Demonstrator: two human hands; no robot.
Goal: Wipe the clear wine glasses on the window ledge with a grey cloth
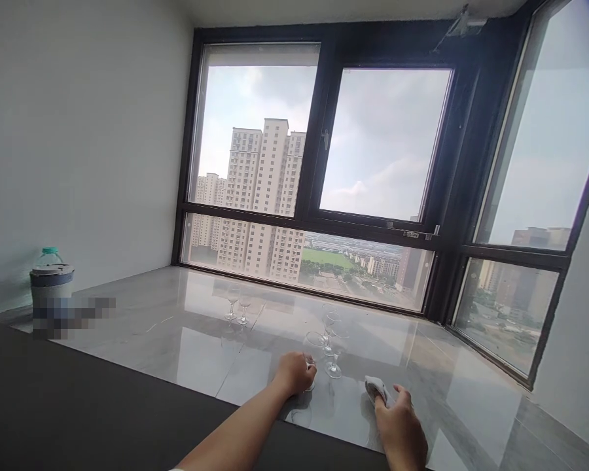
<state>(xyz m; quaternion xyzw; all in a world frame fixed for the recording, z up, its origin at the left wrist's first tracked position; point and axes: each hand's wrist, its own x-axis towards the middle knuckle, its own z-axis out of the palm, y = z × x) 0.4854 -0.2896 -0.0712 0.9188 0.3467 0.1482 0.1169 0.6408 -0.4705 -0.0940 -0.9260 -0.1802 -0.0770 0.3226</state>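
My left hand (294, 373) is closed around the stem of a clear stemmed glass (315, 339), which stands upright near the front edge of the sill. Its bowl shows above the fingers and part of its foot below them. Just beyond, to the right, more clear stemmed glasses (334, 367) stand close together, their outlines faint against the shiny surface. My right hand (401, 418) grips a bunched white cloth (374, 386) between thumb and fingers, low over the sill to the right of the glasses. Whether the cloth touches the surface, I cannot tell.
Two more stemmed glasses (243, 311) stand farther back to the left. At the far left are a cup-like container (52, 284) and a bottle with a green cap (50, 252). The glossy tiled sill (142, 337) ends at dark-framed windows (309, 222).
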